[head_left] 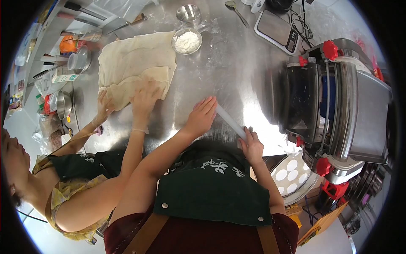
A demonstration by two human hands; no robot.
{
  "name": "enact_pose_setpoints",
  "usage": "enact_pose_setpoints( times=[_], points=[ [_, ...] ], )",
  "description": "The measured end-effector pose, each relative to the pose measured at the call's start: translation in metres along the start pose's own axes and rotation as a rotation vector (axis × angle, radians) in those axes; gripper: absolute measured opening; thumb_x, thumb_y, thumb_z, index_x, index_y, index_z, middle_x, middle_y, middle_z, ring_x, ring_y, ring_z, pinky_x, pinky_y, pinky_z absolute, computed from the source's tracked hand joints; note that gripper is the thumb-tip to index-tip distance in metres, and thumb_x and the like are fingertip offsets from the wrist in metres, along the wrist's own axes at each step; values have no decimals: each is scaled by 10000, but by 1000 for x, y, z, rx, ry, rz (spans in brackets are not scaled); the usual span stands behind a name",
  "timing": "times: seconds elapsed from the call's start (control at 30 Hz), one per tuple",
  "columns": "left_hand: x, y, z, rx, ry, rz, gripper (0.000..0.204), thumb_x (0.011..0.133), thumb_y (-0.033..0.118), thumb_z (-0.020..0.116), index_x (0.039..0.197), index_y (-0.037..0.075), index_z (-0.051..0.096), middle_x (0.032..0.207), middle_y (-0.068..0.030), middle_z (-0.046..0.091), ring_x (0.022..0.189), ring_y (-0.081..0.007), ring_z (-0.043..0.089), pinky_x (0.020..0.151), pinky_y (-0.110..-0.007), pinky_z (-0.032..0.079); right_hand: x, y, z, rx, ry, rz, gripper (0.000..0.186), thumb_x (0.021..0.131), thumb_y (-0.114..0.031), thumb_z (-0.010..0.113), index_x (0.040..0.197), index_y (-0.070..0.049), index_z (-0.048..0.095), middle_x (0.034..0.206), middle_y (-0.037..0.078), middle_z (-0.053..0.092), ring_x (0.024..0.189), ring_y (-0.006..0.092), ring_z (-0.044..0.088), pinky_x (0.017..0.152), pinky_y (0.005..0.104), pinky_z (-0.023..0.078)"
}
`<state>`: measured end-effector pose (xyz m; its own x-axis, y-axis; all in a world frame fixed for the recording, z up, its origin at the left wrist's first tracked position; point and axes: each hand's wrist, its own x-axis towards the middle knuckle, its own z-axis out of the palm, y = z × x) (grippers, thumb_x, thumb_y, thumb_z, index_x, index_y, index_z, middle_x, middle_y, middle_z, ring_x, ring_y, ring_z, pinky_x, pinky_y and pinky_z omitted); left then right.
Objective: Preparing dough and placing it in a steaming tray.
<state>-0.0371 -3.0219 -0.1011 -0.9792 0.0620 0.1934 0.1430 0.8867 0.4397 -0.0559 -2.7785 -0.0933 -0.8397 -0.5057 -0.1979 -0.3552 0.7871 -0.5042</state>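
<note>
A white rolling pin lies slantwise near the front edge of the steel table. At its far left end, my left hand rests over it with the fingers together and bent around the end. My right hand grips the nearer right end, thumb and fingers around it. To the left, a co-worker's two hands press on a folded sheet of dough, apart from my hands.
A glass bowl of white flour and a metal bowl stand beyond the dough. A spoon and a kitchen scale lie at the back. On the right stands a large metal dough roller machine with red knobs.
</note>
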Motion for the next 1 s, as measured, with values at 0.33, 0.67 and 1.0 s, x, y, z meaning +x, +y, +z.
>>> enact_pose_setpoints(
  times=[0.33,0.67,1.0],
  points=[
    [-12,0,1,54,-14,37,349,782,114,518,1083,-57,478,1179,-164,457,1126,-286,413,943,-402,312,-2,-1,3,-41,96,-116,505,675,-162,636,1143,-59,476,872,122,532,647,268,559,568,334,471],
    [-4,-24,-6,-182,208,-259,264,730,80,544,991,34,554,1016,-150,543,966,-303,504,844,-375,383,2,12,4,219,-13,-40,405,744,-199,590,1107,-49,490,925,163,557,825,315,557,670,366,467],
    [6,-36,-6,-192,-214,-515,192,674,117,615,817,21,530,772,-138,552,727,-287,547,650,-356,430,-9,6,11,416,28,40,352,792,-214,558,1086,-30,496,966,191,570,856,325,570,731,365,458]
  ],
)
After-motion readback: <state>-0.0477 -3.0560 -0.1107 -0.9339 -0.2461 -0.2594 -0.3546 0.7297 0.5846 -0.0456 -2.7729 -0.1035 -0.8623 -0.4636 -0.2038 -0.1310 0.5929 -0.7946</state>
